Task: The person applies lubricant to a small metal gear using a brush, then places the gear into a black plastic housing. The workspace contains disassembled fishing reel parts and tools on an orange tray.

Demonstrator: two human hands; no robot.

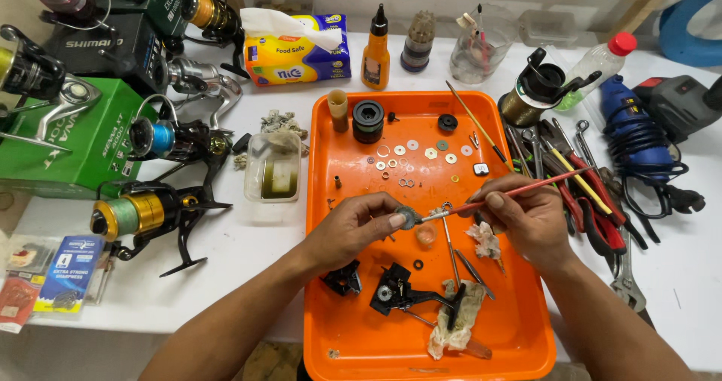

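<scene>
While pinched — disc (408, 216) in left hand (359, 227)

White workbench (226, 276) crowded with fishing-reel gear.
I see an orange tray (361, 328) at centre; fishing reels (150, 208) and a green box (83, 140) left; pliers (594, 200), a blue power tool (632, 118) right; tissue pack (297, 50), bottles behind.

Far left of the white table: green rectangular carton (71, 136) under a fishing reel, with dark boxes (113, 39) stacked behind it. Back centre, just behind the orange tray: soft tissue pack (297, 54), yellow and blue, white tissue sticking out of the top. Front left edge: flat blue packet (69, 272) beside a red-and-clear one (19, 294).
</scene>
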